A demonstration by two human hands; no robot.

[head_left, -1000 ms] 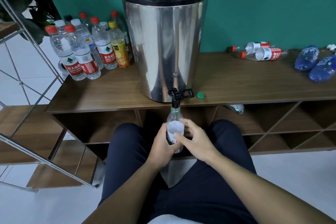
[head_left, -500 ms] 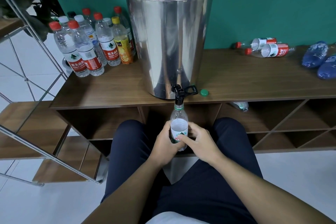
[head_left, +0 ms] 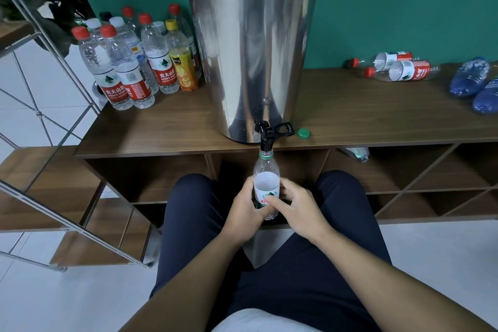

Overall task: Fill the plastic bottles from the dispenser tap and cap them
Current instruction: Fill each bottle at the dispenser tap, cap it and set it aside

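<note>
Clear plastic, with a green and white label: the bottle [head_left: 266,191] stands upright between my knees, its open neck right under the black tap [head_left: 266,140] of the steel dispenser [head_left: 253,62]. My left hand [head_left: 244,209] wraps round its lower part from the left, and my right hand [head_left: 299,207] holds it from the other side, thumb laid across the label; both grips are closed on it. The dispenser stands on the brown wooden table [head_left: 363,121], the tap overhanging the front edge. A loose green cap [head_left: 304,133] lies on the table just right of the tap. To the dispenser's left stands a cluster of capped bottles [head_left: 129,62], mostly red-topped, one yellow-topped. Far right, two red-labelled bottles [head_left: 398,69] lie on their sides, with crumpled blue bottles [head_left: 477,86] beyond them.
</note>
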